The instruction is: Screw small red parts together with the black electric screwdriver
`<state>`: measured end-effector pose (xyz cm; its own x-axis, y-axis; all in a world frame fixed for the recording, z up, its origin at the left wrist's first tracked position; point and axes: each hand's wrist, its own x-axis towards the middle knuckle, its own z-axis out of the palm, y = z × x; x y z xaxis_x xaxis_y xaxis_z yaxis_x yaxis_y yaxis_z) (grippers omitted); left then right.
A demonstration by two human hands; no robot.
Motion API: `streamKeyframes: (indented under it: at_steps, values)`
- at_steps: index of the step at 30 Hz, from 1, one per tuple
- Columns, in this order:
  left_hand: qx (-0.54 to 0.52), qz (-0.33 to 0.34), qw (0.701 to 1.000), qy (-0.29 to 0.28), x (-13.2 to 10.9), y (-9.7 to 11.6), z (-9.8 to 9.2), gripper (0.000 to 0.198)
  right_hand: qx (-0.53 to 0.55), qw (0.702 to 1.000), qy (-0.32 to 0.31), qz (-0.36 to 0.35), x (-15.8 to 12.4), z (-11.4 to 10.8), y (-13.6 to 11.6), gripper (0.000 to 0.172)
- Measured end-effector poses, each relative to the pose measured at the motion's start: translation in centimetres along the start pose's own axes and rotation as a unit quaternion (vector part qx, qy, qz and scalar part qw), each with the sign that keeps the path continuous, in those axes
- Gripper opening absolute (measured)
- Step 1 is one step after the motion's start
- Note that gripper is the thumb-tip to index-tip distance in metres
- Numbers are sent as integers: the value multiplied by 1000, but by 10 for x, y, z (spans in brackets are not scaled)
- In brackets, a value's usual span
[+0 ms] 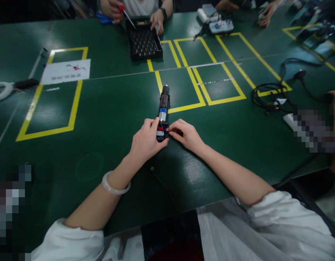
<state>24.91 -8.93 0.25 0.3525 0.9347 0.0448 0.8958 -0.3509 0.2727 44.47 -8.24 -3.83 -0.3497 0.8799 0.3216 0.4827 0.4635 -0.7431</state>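
Note:
A slim cylindrical device (163,105), black with a blue band and a silver section, lies on the dark green table (102,119) pointing away from me. My left hand (145,143) is curled around its near end. My right hand (186,136) pinches a small red part at the same end, fingers pressed together. A pale bangle circles my left wrist (115,185).
Yellow tape rectangles (51,105) mark the table. A black compartment tray (144,43) sits at the far side, where another person's hands hold a thin tool. A white label sheet (66,71) lies at left; black cables (268,96) and a white power strip at right.

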Motion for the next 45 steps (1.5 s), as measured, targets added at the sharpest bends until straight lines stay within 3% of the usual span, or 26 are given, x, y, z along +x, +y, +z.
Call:
streamKeyframes:
  at_steps: [14, 21, 30, 36, 45]
  values:
    - [60, -13, 998, 3, 0, 9, 1, 78, 4, 1000, 21, -1, -5, -4, -9, 21]
    - [85, -39, 995, 30, 6, 15, 3, 65, 56, 998, 16, 3, -7, -6, -7, 23]
    - [107, -35, 994, 15, 5, -3, -6, 67, 103, 994, -26, -13, -6, -4, -3, 23]
    - [125, -95, 988, 5, -5, -38, -22, 70, 98, 994, -39, -10, -6, -4, -1, 23]
    - [144, -252, 957, -16, -25, -142, -62, 83, 91, 995, -48, -1, -6, -5, -1, 24]
